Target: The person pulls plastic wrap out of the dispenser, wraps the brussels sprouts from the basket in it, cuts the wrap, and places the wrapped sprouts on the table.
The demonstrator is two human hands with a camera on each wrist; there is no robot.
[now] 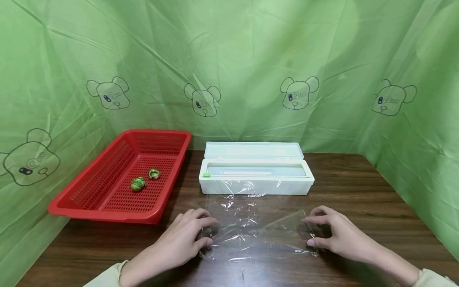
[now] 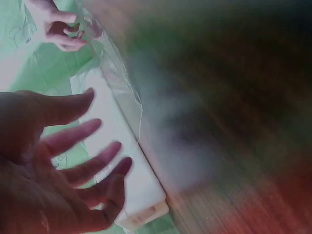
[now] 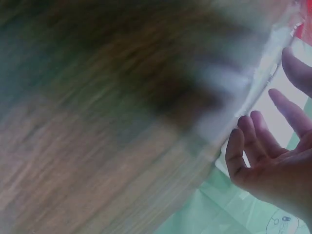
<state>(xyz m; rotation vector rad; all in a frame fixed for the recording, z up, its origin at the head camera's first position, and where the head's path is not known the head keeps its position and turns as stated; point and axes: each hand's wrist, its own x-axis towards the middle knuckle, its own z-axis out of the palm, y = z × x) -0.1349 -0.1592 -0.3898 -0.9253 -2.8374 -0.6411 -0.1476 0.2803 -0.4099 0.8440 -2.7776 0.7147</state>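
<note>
Clear film (image 1: 247, 233), one sheet — between your hands, reaching toward the white box (image 1: 295, 187). Left hand (image 1: 186, 237), right hand (image 1: 335, 232): fingers loosely curved, thumbs apart, pinching nothing — placed at opposite ends, likely to keep the sheet spread.

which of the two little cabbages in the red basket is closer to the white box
The smaller-looking cabbage, on the right in the head view; the other cabbage looks bigger and lies farther left of the box.
</note>
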